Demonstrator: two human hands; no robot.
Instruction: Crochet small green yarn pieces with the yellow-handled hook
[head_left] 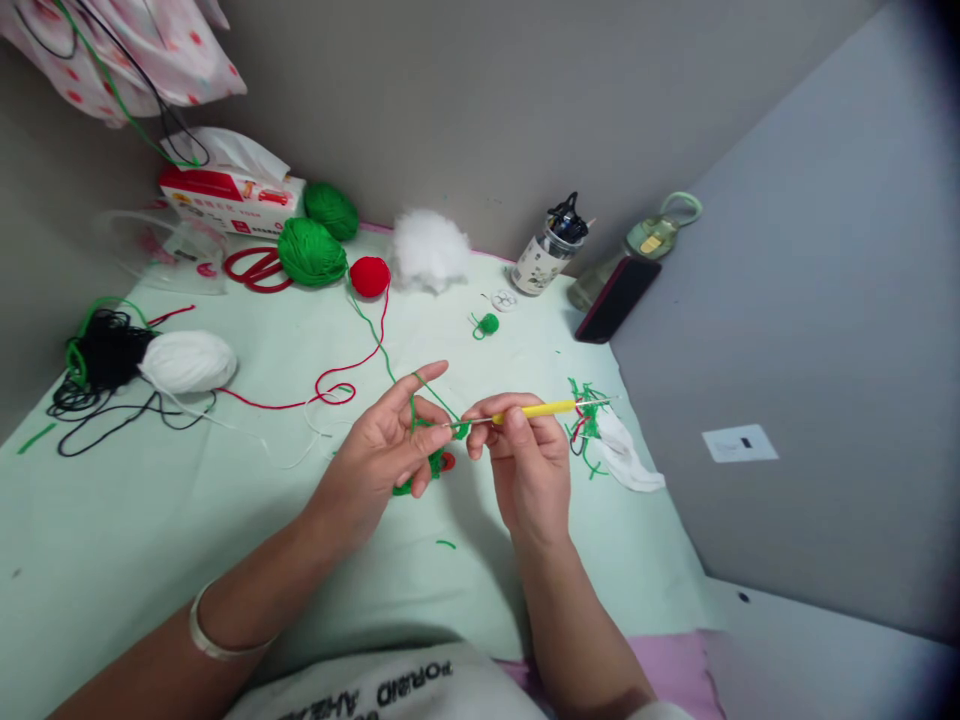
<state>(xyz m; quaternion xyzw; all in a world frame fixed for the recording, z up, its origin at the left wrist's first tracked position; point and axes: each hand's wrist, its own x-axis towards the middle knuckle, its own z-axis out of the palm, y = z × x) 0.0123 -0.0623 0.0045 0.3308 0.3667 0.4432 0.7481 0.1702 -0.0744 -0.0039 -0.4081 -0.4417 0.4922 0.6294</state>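
My left hand (401, 440) pinches a small piece of green crochet work (429, 470), much of it hidden behind the fingers. Over the raised left index finger runs a strand of green yarn (373, 328) that leads back toward the green yarn balls. A small red round spot (448, 461) shows at the edge of the work. My right hand (529, 445) is closed on a crochet hook (551, 409) with a yellow handle. The hook's metal tip reaches to the green work at the left fingertips.
Along the back stand a tissue box (232, 200), red scissors (259, 268), green yarn balls (311, 252), a red ball (370, 277), white stuffing (430, 250), a pen cup (546, 255), a bottle (645, 240) and a phone (616, 300). White yarn (189, 361) and tangled black yarn (112, 352) lie left; green scraps (592, 415) lie right.
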